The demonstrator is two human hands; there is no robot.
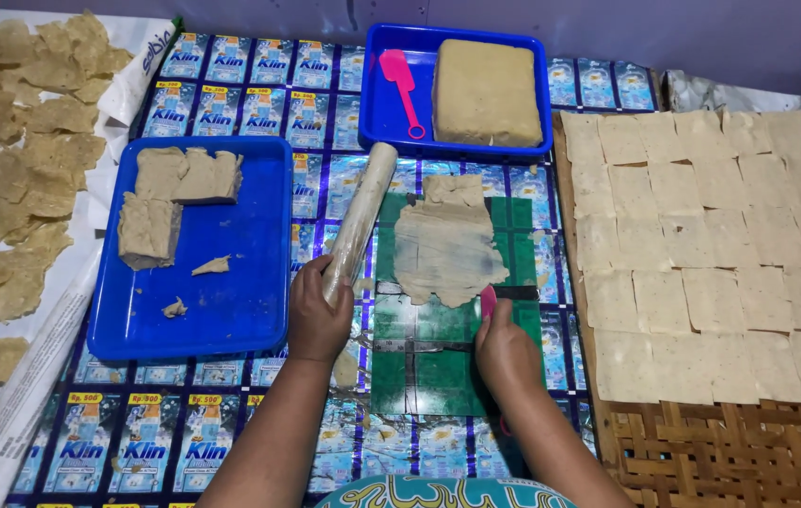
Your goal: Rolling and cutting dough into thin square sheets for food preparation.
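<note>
- Left hand (pixel 316 320): fingers clamped round one rolling pin (pixel 360 218), lying just left of the green mat (pixel 419 372).
- Right hand (pixel 506 353): fingers closed on a pink scraper (pixel 488 303) touching one flattened dough sheet (pixel 445 249) on the mat.
- Two blue trays: the near tray (pixel 231 301) holds three dough chunks, the far tray (pixel 391 113) one block and a pink spatula (pixel 402 85).
</note>
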